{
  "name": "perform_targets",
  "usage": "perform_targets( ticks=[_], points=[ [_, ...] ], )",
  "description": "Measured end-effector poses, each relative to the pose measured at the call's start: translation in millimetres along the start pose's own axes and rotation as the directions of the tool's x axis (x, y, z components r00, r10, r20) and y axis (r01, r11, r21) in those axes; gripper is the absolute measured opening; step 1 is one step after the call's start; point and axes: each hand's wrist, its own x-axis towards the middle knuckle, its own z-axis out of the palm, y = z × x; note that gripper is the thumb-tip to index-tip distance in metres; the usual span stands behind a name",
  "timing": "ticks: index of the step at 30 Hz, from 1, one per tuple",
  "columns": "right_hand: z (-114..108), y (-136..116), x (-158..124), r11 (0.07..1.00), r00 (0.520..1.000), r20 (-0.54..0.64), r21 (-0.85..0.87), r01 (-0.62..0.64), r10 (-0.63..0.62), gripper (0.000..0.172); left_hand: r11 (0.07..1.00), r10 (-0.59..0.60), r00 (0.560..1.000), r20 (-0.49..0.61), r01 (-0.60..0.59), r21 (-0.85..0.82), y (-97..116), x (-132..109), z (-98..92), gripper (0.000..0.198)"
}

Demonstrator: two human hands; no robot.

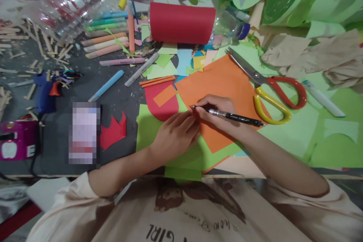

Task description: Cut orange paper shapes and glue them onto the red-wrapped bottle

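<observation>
Scissors [258,78] with red and yellow handles lie over the right side of the orange paper sheet [221,79]. Beyond the sheet lies a red-wrapped bottle [181,22]; left of it, a blue marker [106,85] and a phone [85,132] lie on the dark worktop [120,100]. The plain sheet sits askew over green paper [181,162]. The right hand [223,102] grips a black pen [236,117], tip near the sheet's left edge; the left hand [177,132] rests there, fingers bent, its hold unclear.

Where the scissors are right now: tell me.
In the head view, the red-and-yellow-handled scissors lie right of centre, along the right edge of the orange paper, beyond the right hand.
</observation>
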Motion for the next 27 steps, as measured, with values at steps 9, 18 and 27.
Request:
perform_targets(
  ticks=[9,18,27],
  points=[
    [2.3,-1.4,-0.2,1.0,0.992,-0.125,-0.021,-0.02,0.017,0.029,1.0,0.003,1.0,-0.002,-0.003,-0.008,0.8,0.1,0.6,0.016],
    [2.8,-0.1,-1.0,0.999,0.99,-0.141,-0.05,0.009,-0.015,0.019,1.0,0.013,1.0,-0.028,-0.013,0.008,0.0,1.6,0.1,0.016],
    [2.8,-4.0,0.2,0.999,0.995,-0.099,-0.038,0.029,-0.033,0.015,1.0,0.013,0.999,-0.04,-0.013,0.013,0.1,1.4,1.6,0.016]
  ],
)
